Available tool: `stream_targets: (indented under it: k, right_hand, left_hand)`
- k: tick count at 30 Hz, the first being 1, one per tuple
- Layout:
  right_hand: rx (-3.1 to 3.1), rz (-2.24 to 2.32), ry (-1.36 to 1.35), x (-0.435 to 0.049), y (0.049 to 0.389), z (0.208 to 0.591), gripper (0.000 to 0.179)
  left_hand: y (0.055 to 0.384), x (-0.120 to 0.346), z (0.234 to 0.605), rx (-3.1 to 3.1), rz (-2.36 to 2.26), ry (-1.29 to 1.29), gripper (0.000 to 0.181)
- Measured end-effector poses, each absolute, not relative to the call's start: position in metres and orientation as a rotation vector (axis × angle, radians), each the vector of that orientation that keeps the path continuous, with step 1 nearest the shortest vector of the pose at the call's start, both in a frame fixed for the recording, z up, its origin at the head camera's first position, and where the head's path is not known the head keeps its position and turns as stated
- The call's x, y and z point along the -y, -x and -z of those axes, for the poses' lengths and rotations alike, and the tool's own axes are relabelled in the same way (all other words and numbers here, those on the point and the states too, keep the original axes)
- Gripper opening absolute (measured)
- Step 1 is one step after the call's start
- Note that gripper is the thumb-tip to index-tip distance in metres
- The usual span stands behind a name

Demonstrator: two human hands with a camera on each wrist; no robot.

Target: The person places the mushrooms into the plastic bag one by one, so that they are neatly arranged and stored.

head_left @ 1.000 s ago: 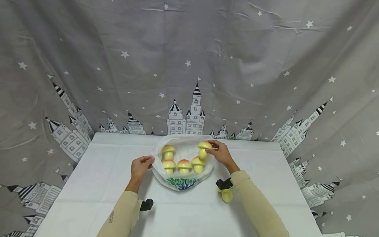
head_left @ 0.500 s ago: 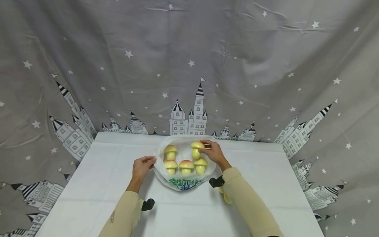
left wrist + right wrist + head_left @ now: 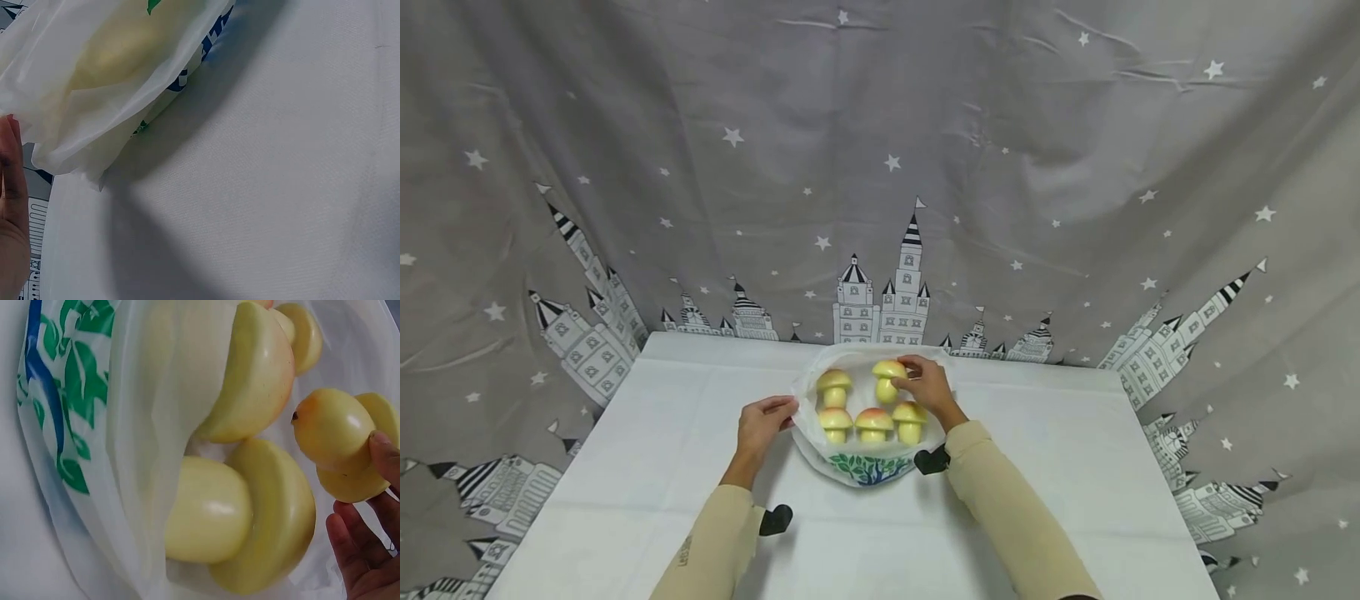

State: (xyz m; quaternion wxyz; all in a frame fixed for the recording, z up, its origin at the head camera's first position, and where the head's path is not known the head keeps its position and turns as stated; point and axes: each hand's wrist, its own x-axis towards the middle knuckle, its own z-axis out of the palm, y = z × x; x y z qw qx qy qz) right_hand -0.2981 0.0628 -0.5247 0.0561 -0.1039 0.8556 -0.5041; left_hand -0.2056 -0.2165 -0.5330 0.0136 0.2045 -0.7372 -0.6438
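Note:
A white plastic bag (image 3: 814,450) with a green tree print lies with its mouth spread wide. My left hand (image 3: 762,427) pinches the left edge of the bag's rim; in the left wrist view only its fingers (image 3: 9,181) show beside the bag. My right hand (image 3: 927,387) holds a yellow toy mushroom (image 3: 886,388) by its cap and stem, inside the mouth at the back. Several other toy mushrooms stand in the bag, among them a red-topped mushroom (image 3: 872,423) in the front middle and a front right mushroom (image 3: 275,519), seen large in the right wrist view.
The bag is on a white-covered table (image 3: 850,550). Behind it hangs a grey curtain (image 3: 880,100) with printed stars and castles. Black heart-shaped pieces sit at both cuffs, the right heart piece (image 3: 931,459) close to the bag's front right side.
My right hand has carried the mushroom leftward from the bag's right side. A mushroom on the table at the right is now hidden behind the right sleeve. The left hand keeps its hold.

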Motion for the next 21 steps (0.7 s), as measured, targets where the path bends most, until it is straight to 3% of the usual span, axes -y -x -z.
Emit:
stream_targets:
  k: [21]
  right_hand:
    - [-2.548,1.418,0.234,-0.027,0.299,0.535,0.044]
  left_hand:
    - [0.203,0.217,0.531,2.277,2.008,-0.664,0.029]
